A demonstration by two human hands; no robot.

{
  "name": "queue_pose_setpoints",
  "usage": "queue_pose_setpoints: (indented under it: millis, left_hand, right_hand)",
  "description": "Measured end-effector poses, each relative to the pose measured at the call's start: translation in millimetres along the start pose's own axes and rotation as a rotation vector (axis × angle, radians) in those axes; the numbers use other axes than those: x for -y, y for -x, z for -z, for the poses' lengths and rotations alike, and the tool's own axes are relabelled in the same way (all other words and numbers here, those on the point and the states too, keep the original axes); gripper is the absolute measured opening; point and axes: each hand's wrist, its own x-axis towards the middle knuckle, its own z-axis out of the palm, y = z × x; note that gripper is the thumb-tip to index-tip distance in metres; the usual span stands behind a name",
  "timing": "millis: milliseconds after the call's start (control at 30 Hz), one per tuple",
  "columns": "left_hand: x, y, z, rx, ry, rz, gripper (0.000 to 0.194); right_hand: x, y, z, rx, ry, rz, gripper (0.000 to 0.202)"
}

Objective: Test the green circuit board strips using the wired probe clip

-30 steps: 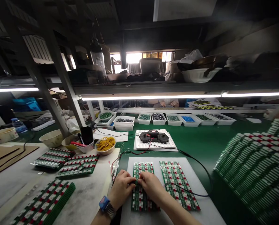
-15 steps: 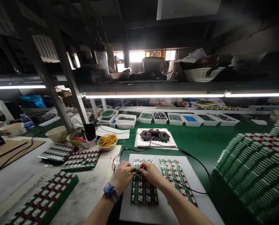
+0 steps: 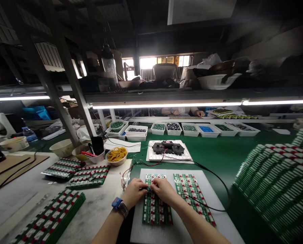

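Observation:
In the head view a green circuit board panel (image 3: 157,211), with rows of white and red parts, lies on a pale sheet (image 3: 137,234) in front of me. My left hand (image 3: 135,193), with a blue-faced watch on its wrist, is at the panel's upper left, thumb and fingertips closed. From the right, my right hand (image 3: 164,190) meets it in a pinch over the panel's upper part. Anything between the fingertips is too small or hidden to make out. Beside my right forearm lies a second circuit board panel (image 3: 189,188), crossed by a black cable.
Stacked circuit boards stand at right (image 3: 270,183) and lower left (image 3: 48,217). Beyond the sheet, a black device (image 3: 168,147) sits on a white tray with wires attached. Bins of small parts (image 3: 174,127) line the back; a bowl holds yellow rubber bands (image 3: 116,155). Another person's hands (image 3: 175,112) show behind.
Both hands keep nearly the same place over the panel, with small shifts of the fingers. The whole view has moved slightly.

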Motion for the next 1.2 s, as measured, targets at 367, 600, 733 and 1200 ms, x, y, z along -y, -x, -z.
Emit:
queue_pose_setpoints:
  millis: [367,600,733,1200]
  left_hand:
    - [1.1,3.4,-4.5,-0.049,0.038,-0.02,0.025]
    - [0.7,5.4,-6.2,-0.059,0.062,-0.03,0.025]
    - [-3.1,6.7,-3.9,-0.064,0.078,-0.022,0.024]
    - [-7.5,8.7,-0.8,-0.059,0.102,-0.003,0.025]
  right_hand:
    - [7.8,4.2,-6.2,-0.051,0.133,-0.068,0.016]
    - [11.6,3.6,-11.8,-0.109,0.181,-0.086,0.016]
    - [11.5,4.5,-15.4,-0.124,0.183,-0.088,0.017]
    - [3.8,10.7,-24.3,-0.187,0.244,-0.032,0.016]
